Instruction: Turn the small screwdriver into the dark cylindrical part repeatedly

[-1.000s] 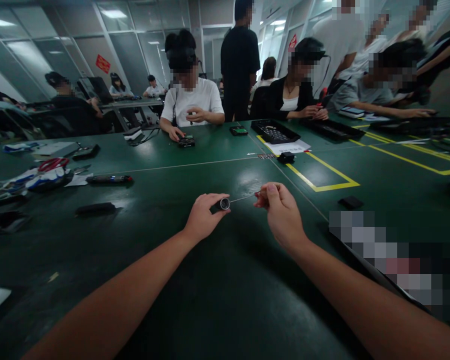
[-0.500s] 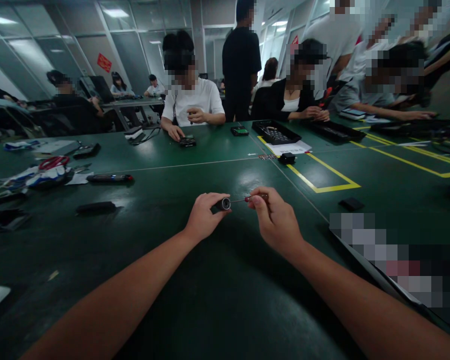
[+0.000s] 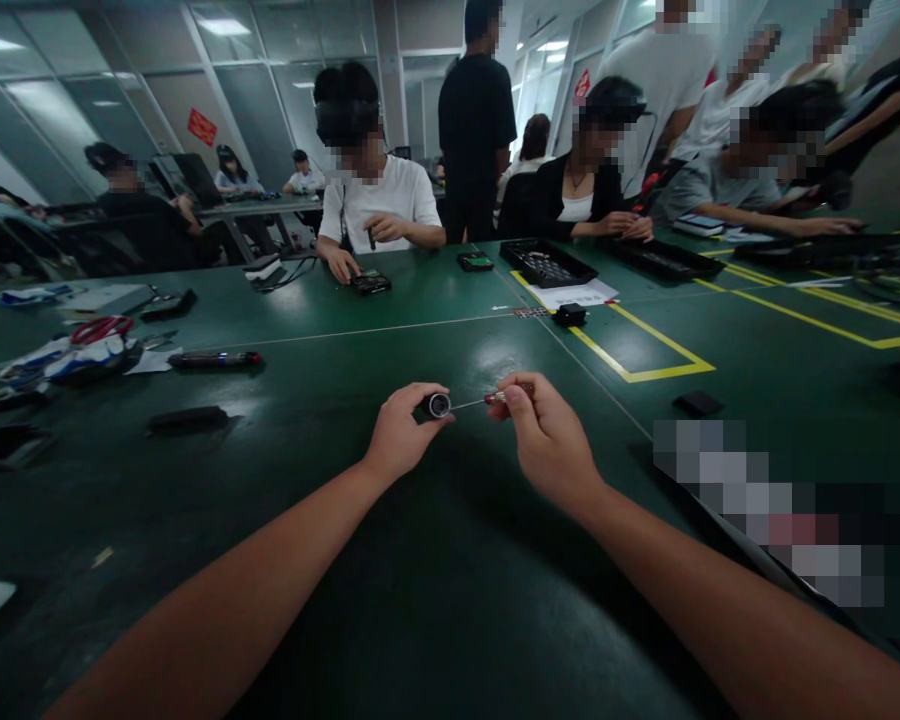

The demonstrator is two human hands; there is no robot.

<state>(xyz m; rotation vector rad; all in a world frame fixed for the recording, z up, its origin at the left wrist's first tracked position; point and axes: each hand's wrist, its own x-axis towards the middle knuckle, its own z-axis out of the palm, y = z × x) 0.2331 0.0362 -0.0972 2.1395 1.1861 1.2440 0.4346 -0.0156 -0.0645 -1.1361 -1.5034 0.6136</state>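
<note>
Between the thumb and fingers of my left hand point(image 3: 405, 432) is a small dark round part point(image 3: 439, 405) with a silvery rim, its round face turned toward me. My right hand point(image 3: 544, 430) grips the reddish handle of a thin screwdriver point(image 3: 487, 399). The metal shaft points left, and its tip is at the right side of the round part; whether it touches or enters the part I cannot tell. Both hands are above the green table point(image 3: 450, 600).
On the left lie a dark pen-like tool point(image 3: 216, 361), a black object point(image 3: 189, 419) and a cable bundle point(image 3: 101, 330). A small black block point(image 3: 570, 315), another black piece point(image 3: 697, 403) and a black tray point(image 3: 546, 262) are to the right. People sit across the table.
The view has shifted slightly. My left hand and the round part have moved a little left, and slightly more of the screwdriver shaft shows between the hands. Both grips stay the same.
</note>
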